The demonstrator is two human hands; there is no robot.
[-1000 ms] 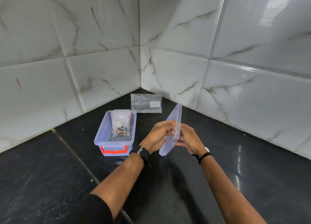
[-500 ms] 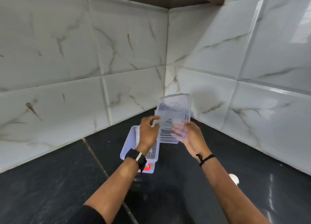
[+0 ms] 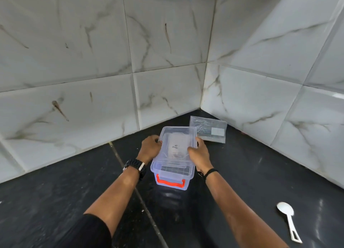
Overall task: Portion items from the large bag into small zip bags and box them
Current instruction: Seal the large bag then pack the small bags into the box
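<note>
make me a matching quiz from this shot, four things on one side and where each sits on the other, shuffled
Things:
1. lid
2. spoon
3. large bag
4. latch

Places:
A. flat on the counter near the wall corner
B. on the near end of the box
C. held between both hands over the box
D. alone on the counter at the far right

Pairs: 1-C, 2-D, 3-A, 4-B

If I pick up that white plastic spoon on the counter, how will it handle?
The white spoon looks thin and plastic, so probably very light and fairly stiff. It lies flat on the glossy black counter, so a push would likely make it slide or spin rather than roll.
</note>
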